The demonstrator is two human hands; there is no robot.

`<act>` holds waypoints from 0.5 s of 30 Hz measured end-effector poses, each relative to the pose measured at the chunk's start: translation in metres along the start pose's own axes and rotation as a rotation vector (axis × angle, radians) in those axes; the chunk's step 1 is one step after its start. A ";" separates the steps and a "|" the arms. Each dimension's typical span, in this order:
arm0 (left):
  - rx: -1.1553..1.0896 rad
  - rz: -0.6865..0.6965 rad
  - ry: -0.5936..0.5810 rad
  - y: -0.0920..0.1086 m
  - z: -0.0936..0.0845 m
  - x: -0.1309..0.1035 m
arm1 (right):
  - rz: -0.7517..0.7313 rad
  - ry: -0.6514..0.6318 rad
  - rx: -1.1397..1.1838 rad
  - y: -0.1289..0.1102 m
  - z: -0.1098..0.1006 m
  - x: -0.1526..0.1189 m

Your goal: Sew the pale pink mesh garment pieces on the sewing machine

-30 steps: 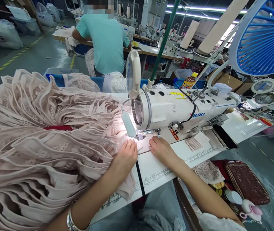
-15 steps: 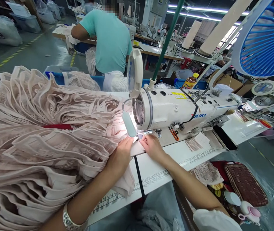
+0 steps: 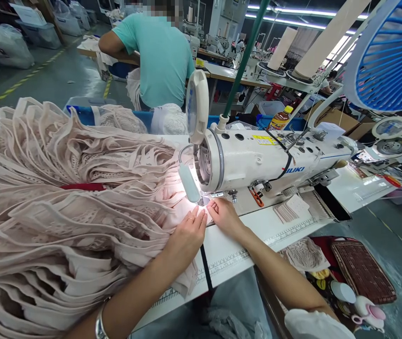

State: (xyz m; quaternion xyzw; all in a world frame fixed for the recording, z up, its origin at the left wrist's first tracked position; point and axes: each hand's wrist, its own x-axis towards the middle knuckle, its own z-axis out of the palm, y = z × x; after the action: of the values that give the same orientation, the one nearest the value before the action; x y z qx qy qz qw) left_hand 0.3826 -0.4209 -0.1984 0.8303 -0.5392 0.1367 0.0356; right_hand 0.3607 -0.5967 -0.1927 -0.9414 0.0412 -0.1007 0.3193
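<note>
My left hand (image 3: 188,234) lies with its fingers stretched out on pale pink fabric (image 3: 183,210), just in front of the needle area. My right hand (image 3: 225,217) is beside it, with thumb and forefinger pinched together close to the presser foot (image 3: 203,200). What that pinch holds, if anything, is too small to make out. Both hands are at the head end of a white sewing machine (image 3: 253,157), under its lit lamp (image 3: 188,182). A large heap of pale pink lace-trimmed garments (image 3: 81,221) fills the table on the left, bound by a red band (image 3: 84,187).
Small beige fabric pieces (image 3: 290,209) and orange-handled snips (image 3: 256,197) lie by the machine. A ruler strip (image 3: 229,263) runs along the table's front edge. A blue fan (image 3: 391,61) hangs at the upper right. A person in a turquoise shirt (image 3: 162,61) sits beyond the table.
My left hand has shifted right and slightly toward me, and its fingers have straightened over the fabric. My right hand has barely moved.
</note>
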 end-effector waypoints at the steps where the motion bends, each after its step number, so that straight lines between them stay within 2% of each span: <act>1: -0.002 -0.001 0.012 0.000 0.001 0.000 | -0.014 0.008 0.014 0.002 -0.001 -0.001; 3: -0.011 -0.004 0.049 -0.001 0.004 0.000 | -0.105 0.037 0.054 0.006 -0.004 -0.005; 5: -0.040 -0.001 0.093 -0.002 0.007 0.001 | -0.266 0.058 0.065 0.008 -0.008 -0.009; 8: -0.120 -0.050 0.148 -0.002 0.008 0.001 | -0.433 0.018 -0.068 0.006 -0.012 -0.014; 12: -0.137 -0.197 0.160 -0.004 -0.002 0.002 | -0.469 -0.041 -0.417 -0.005 -0.007 -0.017; 15: -0.085 -0.161 0.063 -0.006 -0.011 0.005 | -0.496 -0.065 -0.547 -0.009 -0.003 -0.017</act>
State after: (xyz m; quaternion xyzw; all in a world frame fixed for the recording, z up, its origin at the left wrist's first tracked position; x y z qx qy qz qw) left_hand 0.3877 -0.4209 -0.1854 0.8640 -0.4746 0.1365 0.0984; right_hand 0.3440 -0.5886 -0.1879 -0.9760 -0.1730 -0.1305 0.0228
